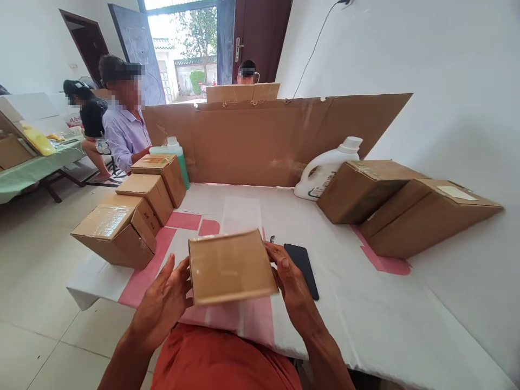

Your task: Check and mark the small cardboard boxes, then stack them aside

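At the lower centre of the frame both hands held a small cardboard box [231, 266] just above the near edge of the white-covered table [365, 303]. The left hand [162, 303] lay against the box's left side with its fingers spread and its thumb reaching toward the near corner; the right hand [290, 279] clasped the right side, fingers curled along that edge. The box's broad taped face was turned up toward the camera. Just right of the right hand a black phone [301, 262] lay flat on the table. At the left of the frame four sealed boxes [140, 203] stood in a row running back along the table's edge, with a green bottle [179, 157] behind the farthest. At the right, two larger boxes [406, 208] leaned one against the other, and a white jug [327, 170] stood touching the nearer one's left end. A tall cardboard sheet [264, 135] stood upright across the far side of the table. In the upper left a person in a light shirt [124, 135] sat beside another table.
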A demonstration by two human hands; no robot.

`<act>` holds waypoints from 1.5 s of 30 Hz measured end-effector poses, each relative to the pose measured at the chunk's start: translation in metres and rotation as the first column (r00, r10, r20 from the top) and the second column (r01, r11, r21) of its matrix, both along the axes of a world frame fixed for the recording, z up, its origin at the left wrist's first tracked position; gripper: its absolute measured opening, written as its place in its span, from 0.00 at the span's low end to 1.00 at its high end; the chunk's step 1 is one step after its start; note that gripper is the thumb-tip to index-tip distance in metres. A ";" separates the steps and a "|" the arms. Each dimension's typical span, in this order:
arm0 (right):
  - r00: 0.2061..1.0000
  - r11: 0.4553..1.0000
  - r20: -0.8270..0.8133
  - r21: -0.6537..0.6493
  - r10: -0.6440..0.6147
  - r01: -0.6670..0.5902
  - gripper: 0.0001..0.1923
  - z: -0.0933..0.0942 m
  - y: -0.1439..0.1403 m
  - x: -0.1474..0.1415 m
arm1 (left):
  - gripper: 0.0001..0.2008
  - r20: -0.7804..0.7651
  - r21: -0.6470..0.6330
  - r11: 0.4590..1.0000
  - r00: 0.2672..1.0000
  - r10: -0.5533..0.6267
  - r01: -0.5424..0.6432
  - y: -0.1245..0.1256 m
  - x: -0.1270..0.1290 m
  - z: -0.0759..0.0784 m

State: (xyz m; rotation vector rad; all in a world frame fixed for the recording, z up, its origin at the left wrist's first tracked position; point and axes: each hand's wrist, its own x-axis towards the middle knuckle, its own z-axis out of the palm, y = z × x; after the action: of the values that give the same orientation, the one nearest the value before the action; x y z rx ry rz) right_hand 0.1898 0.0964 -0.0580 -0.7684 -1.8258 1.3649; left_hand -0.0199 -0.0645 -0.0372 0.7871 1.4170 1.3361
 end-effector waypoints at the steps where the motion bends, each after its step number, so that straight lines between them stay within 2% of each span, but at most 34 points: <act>1: 1.000 1.000 0.021 -0.015 0.010 -0.009 0.37 -0.005 0.003 -0.003 | 0.42 -0.015 -0.017 1.000 1.000 -0.022 0.022 0.000 -0.002 -0.008; 3: 0.997 0.999 0.069 -0.031 0.019 -0.017 0.37 -0.014 0.008 -0.009 | 0.39 -0.061 -0.050 0.999 0.998 0.008 -0.011 0.000 -0.003 -0.026; 5: 0.996 0.999 0.083 -0.040 0.022 -0.019 0.36 -0.024 0.011 -0.012 | 0.37 -0.190 -0.051 0.992 0.976 0.103 -0.115 0.001 -0.002 -0.041; 8: 0.998 0.995 0.043 -0.095 0.045 -0.040 0.38 -0.043 0.013 -0.012 | 0.41 -0.353 0.027 0.977 0.912 0.208 -0.212 0.005 0.001 -0.056; 11: 0.991 0.986 0.068 -0.131 0.111 -0.101 0.46 -0.069 0.010 -0.011 | 0.44 -0.401 0.097 0.981 0.895 0.195 -0.170 0.007 0.002 -0.075; 14: 0.994 0.992 0.069 -0.101 0.080 -0.073 0.44 -0.088 0.003 -0.018 | 0.45 -0.437 0.056 0.991 0.889 0.135 -0.123 0.008 0.005 -0.103; 16: 0.999 0.999 0.040 -0.048 0.021 -0.019 0.44 -0.089 0.002 -0.024 | 0.43 -0.459 0.010 0.990 0.879 0.131 -0.143 0.013 0.005 -0.114; 18: 1.000 1.000 0.015 0.010 -0.022 0.022 0.45 -0.079 0.007 -0.026 | 0.41 -0.497 0.045 0.986 0.853 0.159 -0.158 0.027 0.005 -0.112; 21: 0.992 0.990 -0.028 0.067 -0.123 0.125 0.45 -0.055 0.025 -0.010 | 0.38 -0.571 0.179 0.982 0.805 0.160 -0.068 0.067 0.012 -0.085; 23: 0.960 0.958 -0.057 0.074 -0.274 0.278 0.43 -0.042 0.037 0.014 | 0.38 -0.612 0.227 0.972 0.785 0.095 0.059 0.103 0.030 -0.062; 25: 0.892 0.891 -0.069 0.058 -0.447 0.450 0.40 -0.036 0.044 0.047 | 0.40 -0.627 0.251 0.943 0.779 -0.014 0.219 0.141 0.058 -0.047; 27: 0.808 0.807 -0.042 0.052 -0.587 0.589 0.36 -0.037 0.049 0.087 | 0.44 -0.607 0.270 0.893 0.783 -0.134 0.361 0.177 0.094 -0.042; 29: 0.722 0.720 0.015 0.080 -0.692 0.689 0.35 -0.042 0.054 0.129 | 0.44 -0.577 0.283 0.837 0.781 -0.241 0.468 0.208 0.133 -0.047; 32: 0.608 0.618 0.112 0.145 -0.786 0.773 0.37 -0.051 0.065 0.187 | 0.41 -0.537 0.294 0.736 0.742 -0.401 0.610 0.245 0.188 -0.067; 34: 0.590 0.609 0.151 0.162 -0.793 0.776 0.37 -0.055 0.075 0.216 | 0.40 -0.506 0.306 0.682 0.720 -0.475 0.665 0.262 0.214 -0.082; 36: 0.618 0.639 0.166 0.173 -0.769 0.749 0.36 -0.060 0.088 0.233 | 0.39 -0.483 0.323 0.666 0.722 -0.496 0.673 0.276 0.228 -0.095; 38: 0.637 0.655 0.153 0.204 -0.756 0.728 0.37 -0.068 0.102 0.237 | 0.38 -0.477 0.337 0.669 0.733 -0.485 0.663 0.294 0.230 -0.104; 39: 0.627 0.642 0.142 0.229 -0.766 0.732 0.37 -0.073 0.109 0.235 | 0.37 -0.480 0.338 0.670 0.733 -0.482 0.661 0.306 0.228 -0.107; 42: 0.537 0.535 0.084 0.302 -0.839 0.789 0.40 -0.095 0.131 0.215 | 0.34 -0.489 0.307 0.674 0.719 -0.494 0.672 0.356 0.218 -0.106; 44: 0.485 0.473 0.045 0.318 -0.873 0.822 0.40 -0.115 0.146 0.196 | 0.33 -0.493 0.279 0.704 0.726 -0.479 0.654 0.394 0.214 -0.102; 45: 0.475 0.461 0.036 0.321 -0.879 0.828 0.40 -0.126 0.154 0.187 | 0.33 -0.497 0.267 0.729 0.738 -0.456 0.630 0.411 0.213 -0.101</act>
State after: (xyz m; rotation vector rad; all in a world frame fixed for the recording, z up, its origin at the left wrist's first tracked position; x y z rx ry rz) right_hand 0.3771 0.2500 -0.1839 -1.4596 -1.3212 0.3488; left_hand 0.1930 0.3468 -0.1378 1.7209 1.0403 1.0271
